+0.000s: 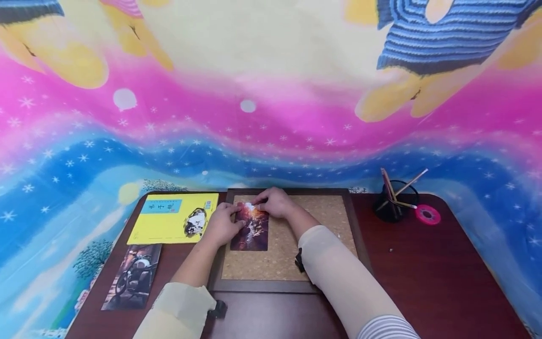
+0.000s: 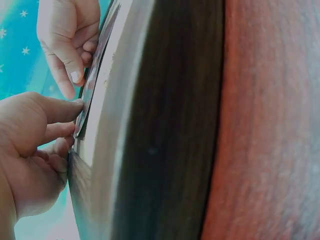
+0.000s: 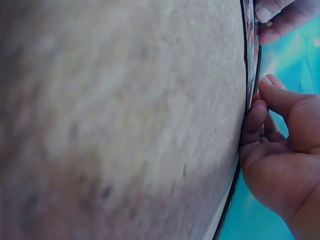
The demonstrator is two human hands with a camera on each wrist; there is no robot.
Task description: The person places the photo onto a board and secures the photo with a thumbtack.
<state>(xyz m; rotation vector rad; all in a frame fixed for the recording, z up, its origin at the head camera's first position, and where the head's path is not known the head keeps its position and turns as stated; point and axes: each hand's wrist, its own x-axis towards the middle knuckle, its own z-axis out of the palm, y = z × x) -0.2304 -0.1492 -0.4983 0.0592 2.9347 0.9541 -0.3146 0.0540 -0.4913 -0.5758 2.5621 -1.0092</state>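
Observation:
A reddish-purple photo [image 1: 251, 235] lies on the upper left part of a framed corkboard [image 1: 292, 259]. At its left edge is my left hand [image 1: 222, 223], thumb over the picture; in the left wrist view the thumb and fingers of this hand [image 2: 30, 150] pinch the edge of the photo [image 2: 89, 102]. My right hand [image 1: 277, 203] holds the photo's upper right corner between thumb and forefinger. The right wrist view has this hand [image 3: 290, 145] with its fingers curled at the photo's edge [image 3: 251, 75]. Whether a small item sits between the right fingertips, I cannot tell.
A yellow book [image 1: 165, 226] lies left of the corkboard, and a motorcycle picture [image 1: 133, 278] is below it. At the right back stand a black pen holder [image 1: 389, 205] with pencils and a pink round item [image 1: 427, 214]. A patterned cloth [image 1: 296, 117] hangs behind the table.

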